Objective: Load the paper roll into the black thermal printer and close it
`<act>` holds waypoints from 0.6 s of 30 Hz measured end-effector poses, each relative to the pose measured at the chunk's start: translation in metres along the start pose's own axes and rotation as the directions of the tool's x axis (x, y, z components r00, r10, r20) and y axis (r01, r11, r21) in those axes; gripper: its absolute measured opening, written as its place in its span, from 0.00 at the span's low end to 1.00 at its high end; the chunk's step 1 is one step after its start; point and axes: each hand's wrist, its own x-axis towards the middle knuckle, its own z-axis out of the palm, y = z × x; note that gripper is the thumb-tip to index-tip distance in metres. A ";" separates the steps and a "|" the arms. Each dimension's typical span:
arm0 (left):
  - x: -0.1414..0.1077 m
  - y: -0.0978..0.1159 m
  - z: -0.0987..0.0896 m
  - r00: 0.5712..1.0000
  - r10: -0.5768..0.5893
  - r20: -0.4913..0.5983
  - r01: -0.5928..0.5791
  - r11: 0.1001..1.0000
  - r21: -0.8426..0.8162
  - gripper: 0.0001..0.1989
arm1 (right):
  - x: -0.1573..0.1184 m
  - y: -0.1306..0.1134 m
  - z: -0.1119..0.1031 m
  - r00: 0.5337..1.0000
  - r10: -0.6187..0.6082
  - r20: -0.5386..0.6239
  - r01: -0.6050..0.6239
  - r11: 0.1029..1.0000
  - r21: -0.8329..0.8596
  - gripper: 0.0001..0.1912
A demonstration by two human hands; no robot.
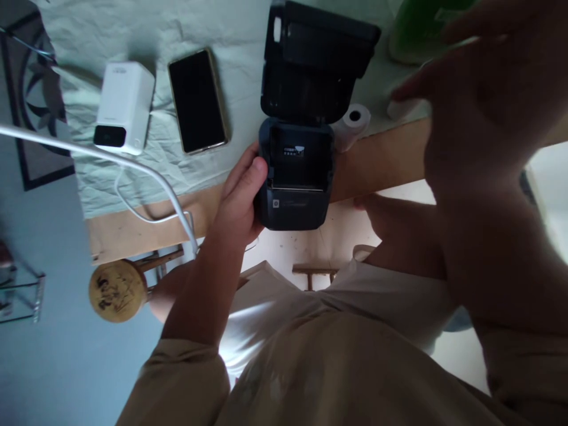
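Note:
A dark label printer (296,177) stands at the table's near edge with its lid (316,56) flipped open, showing an empty paper bay. My left hand (242,195) grips the printer's left side, thumb on its top edge. My right hand (479,100) hovers large and blurred close to the camera at the right, fingers spread and holding nothing. A small white paper roll (354,123) lies on the table just right of the printer, between it and my right hand.
A black phone (197,100) lies face up left of the printer. A white box-shaped device (123,106) sits farther left, with a white cable (133,168) running off the pale cloth. A green-and-white object (415,29) stands at the back right. A round wooden stool (118,290) is below the table edge.

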 end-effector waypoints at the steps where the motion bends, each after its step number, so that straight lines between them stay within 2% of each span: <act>1: 0.000 0.000 0.000 1.000 0.003 -0.009 -0.003 1.000 0.007 0.15 | 0.004 0.000 0.000 1.000 -0.004 -0.016 0.004 1.000 0.004 0.22; 5: 0.000 0.001 0.000 1.000 0.007 -0.020 -0.006 0.999 0.050 0.17 | 0.008 0.003 0.010 0.998 -0.018 -0.066 0.019 1.000 0.013 0.22; 7: 0.000 0.001 0.000 1.000 -0.002 -0.023 0.004 0.998 0.058 0.17 | 0.007 0.006 0.017 0.995 -0.030 -0.096 0.032 0.999 0.017 0.18; 10: 0.000 0.000 -0.001 1.000 0.007 -0.026 -0.005 0.998 0.060 0.17 | 0.007 0.012 0.027 0.981 -0.103 -0.162 0.114 0.992 0.060 0.18; 12: 0.000 0.000 -0.002 1.000 0.013 -0.022 -0.011 0.998 0.056 0.16 | 0.008 0.015 0.032 0.983 -0.132 -0.125 0.141 0.987 0.071 0.25; 14: 0.001 -0.001 -0.002 1.000 0.011 -0.014 -0.010 0.999 0.050 0.16 | 0.009 0.016 0.038 0.993 -0.115 -0.016 0.115 0.993 -0.016 0.30; 16: 0.001 -0.001 -0.002 1.000 0.010 -0.006 -0.010 0.999 0.042 0.15 | 0.010 0.016 0.042 0.996 -0.070 0.048 0.078 0.982 -0.169 0.28; 18: 0.002 -0.001 -0.002 1.000 0.020 -0.003 -0.020 0.999 0.033 0.15 | 0.011 0.015 0.045 0.997 -0.057 0.047 0.067 0.964 -0.257 0.24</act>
